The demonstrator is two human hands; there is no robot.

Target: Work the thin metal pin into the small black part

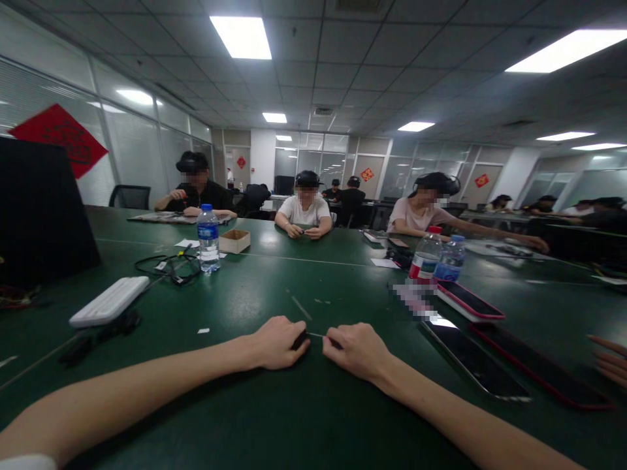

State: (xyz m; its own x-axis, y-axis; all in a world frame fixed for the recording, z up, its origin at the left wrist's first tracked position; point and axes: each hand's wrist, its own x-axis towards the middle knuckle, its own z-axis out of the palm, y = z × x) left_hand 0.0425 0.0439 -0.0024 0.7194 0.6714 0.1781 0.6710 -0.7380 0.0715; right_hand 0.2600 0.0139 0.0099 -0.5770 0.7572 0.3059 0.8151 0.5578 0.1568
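My left hand (281,343) rests on the green table (255,294), its fingers curled and pressed together. Just to its right, across a small gap, my right hand (355,349) is closed in the same way. A thin pale line (316,335) spans the gap between the fingertips; whether it is a thread held by both hands or a mark on the table is too small to tell. Anything inside either grip is hidden by the fingers.
Left are a white power strip (110,301), black cables (171,266), a water bottle (208,241) and a wooden box (235,241). Right are phones (475,359), two bottles (426,254) and another person's hand (612,362). Several people sit beyond.
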